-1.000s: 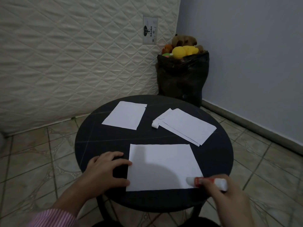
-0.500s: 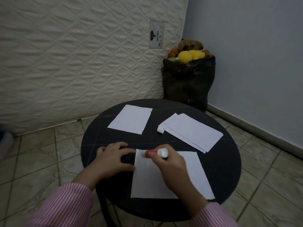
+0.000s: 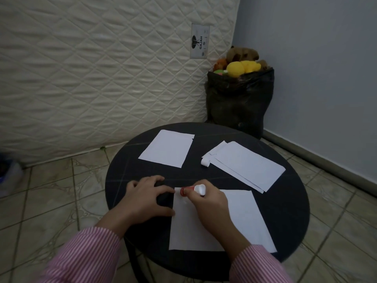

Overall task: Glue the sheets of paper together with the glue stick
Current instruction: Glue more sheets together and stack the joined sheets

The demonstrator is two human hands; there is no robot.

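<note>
Both hands work at the near sheet of paper (image 3: 240, 219) on the round black table (image 3: 130, 172). The left hand (image 3: 146, 199) lies on the table with fingers spread, its fingertips touching the sheet's left edge. Just to its right, the right hand (image 3: 206, 203) curls round the glue stick (image 3: 192, 190), whose red end points toward the left hand at the sheet's far left corner while its white end sticks out past the knuckles. Both wrists wear pink-and-white striped sleeves (image 3: 85, 256).

Beyond the left hand, a single white sheet (image 3: 167, 151) lies flat on the table. Beyond the right hand and further right sits a loose stack of sheets (image 3: 246, 164), with a small white cap (image 3: 205, 161) just beside the stack's left corner.

Under the table is a floor of beige tiles (image 3: 51, 193). A quilted cream mattress (image 3: 98, 74) stands upright behind the table, bearing a label (image 3: 200, 42) that reads GAJAH. To the right runs a pale blue wall (image 3: 318, 64). In the corner, far beyond the right hand, stands a black bag (image 3: 238, 103) filled with soft toys (image 3: 242, 66): yellow, brown and orange ones show at its top.
</note>
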